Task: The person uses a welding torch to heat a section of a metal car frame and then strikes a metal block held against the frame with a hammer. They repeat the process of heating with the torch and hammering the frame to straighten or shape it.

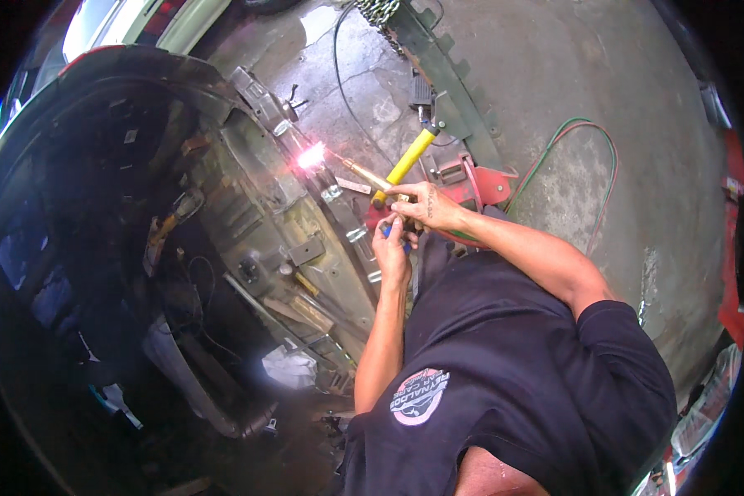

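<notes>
A brass-coloured gas torch [368, 174] points up and left, with a glaring pinkish-white glow [312, 155] just beyond its tip. That glow lies on the metal sill of an open car body [326, 194]. My right hand [428, 205] is closed round the torch's rear part. Just below it, my left hand [395, 248] is closed at the torch's back end, beside a small blue part [398, 238]; its exact grip is partly hidden. A yellow bar with black ends [409, 159] slants behind the torch, close to my right hand.
A red floor jack [481, 183] stands beyond my right forearm. Green and red hoses [583, 122] loop over the concrete floor. A hammer [302, 281] and other tools lie inside the car body, near a crumpled white cloth [289, 365]. A green metal beam [455, 83] and chain [378, 10] are farther off.
</notes>
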Demonstrator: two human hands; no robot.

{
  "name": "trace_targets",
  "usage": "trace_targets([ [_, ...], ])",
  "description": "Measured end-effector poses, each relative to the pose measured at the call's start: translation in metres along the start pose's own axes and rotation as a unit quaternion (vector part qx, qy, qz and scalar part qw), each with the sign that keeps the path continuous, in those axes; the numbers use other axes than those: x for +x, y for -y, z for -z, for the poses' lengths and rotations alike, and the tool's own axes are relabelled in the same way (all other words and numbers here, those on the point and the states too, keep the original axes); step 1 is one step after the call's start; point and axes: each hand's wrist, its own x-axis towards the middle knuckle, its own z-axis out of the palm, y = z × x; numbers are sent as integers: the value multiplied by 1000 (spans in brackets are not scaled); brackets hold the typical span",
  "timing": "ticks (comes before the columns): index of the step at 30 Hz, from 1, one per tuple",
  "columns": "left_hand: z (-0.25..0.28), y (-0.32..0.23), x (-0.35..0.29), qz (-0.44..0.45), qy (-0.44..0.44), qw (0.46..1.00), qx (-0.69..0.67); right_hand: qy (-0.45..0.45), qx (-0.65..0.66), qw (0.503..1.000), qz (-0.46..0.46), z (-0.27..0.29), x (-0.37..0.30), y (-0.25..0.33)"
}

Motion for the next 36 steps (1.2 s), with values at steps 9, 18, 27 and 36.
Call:
trace_targets([
  [9, 7, -6, -3, -20, -28, 999, -7, 30, 27, 999, -5, -9, 4, 8],
  [18, 13, -9, -5, -25, -51, 998, 3, 20, 1, 1000, 23, -18, 8, 8],
  [27, 7, -4, -4, -13, -16, 1000, -4, 38, 22, 999, -14, -7, 2, 3],
  [36, 3, 0, 0, -8, -5, 1000, -1, 1, 27, 1000, 1, -3, -3, 4],
])
